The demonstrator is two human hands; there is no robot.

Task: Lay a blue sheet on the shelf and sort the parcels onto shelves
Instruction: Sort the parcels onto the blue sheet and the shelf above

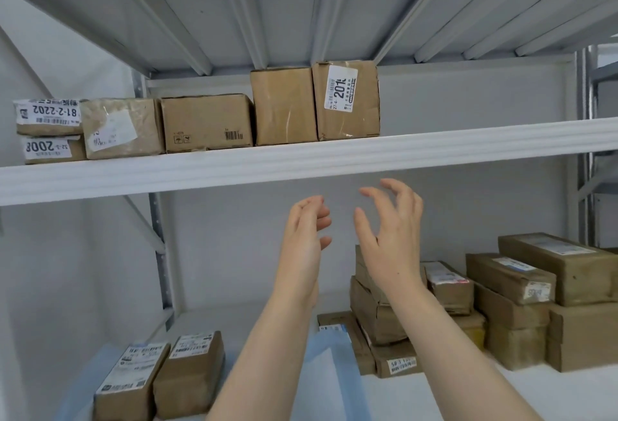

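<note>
My left hand (306, 236) and my right hand (393, 233) are raised side by side just below the front edge of the upper shelf (468, 148), fingers curled apart and holding nothing. On that shelf stands a row of brown parcels; the rightmost is a labelled box (347, 101), with a plain box (284, 106) touching its left side. A blue sheet (331, 370) lies on the lower shelf, under two labelled parcels (157, 377) at the left.
A stack of brown parcels (515, 300) fills the right of the lower shelf. Shelf uprights stand at the left (160, 253) and right (583, 139). The underside of a higher shelf (301, 12) is overhead. The upper shelf's right part holds no parcels.
</note>
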